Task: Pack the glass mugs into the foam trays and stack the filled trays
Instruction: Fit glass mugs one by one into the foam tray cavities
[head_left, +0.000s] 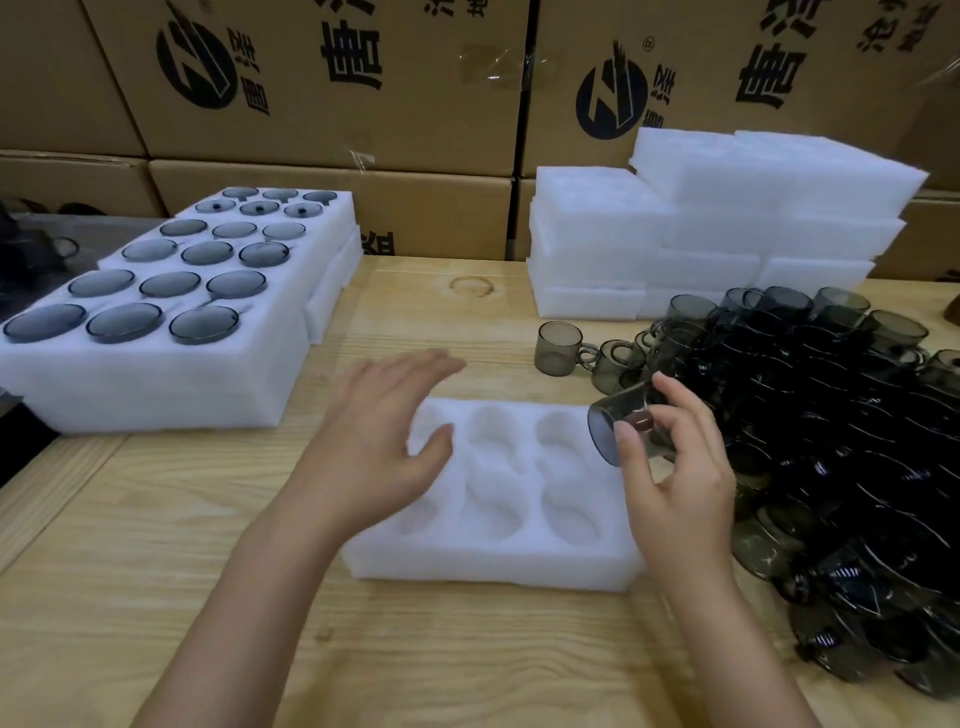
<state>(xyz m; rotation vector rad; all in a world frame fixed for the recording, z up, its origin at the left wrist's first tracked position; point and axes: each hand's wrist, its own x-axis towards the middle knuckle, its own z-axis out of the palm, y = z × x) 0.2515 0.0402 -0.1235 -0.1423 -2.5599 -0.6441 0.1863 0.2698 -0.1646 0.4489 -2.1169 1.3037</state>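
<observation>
A white foam tray (493, 564) with six hollow pockets lies on the wooden table in front of me. My left hand (382, 441) hovers flat over its left end, fingers straight. My right hand (675, 467) grips a smoky glass mug (621, 415), tipped on its side with its base towards the tray, above the tray's right edge. A big heap of dark glass mugs (831, 415) lies to the right. Stacked filled trays (156, 374) stand at the left, mugs upside down in them.
Piles of bare foam trays (701, 234) stand at the back right. One mug (558, 347) stands alone upright beside the heap. Printed cardboard boxes (337, 93) wall off the back. The table's left edge (31, 499) drops away near the filled trays.
</observation>
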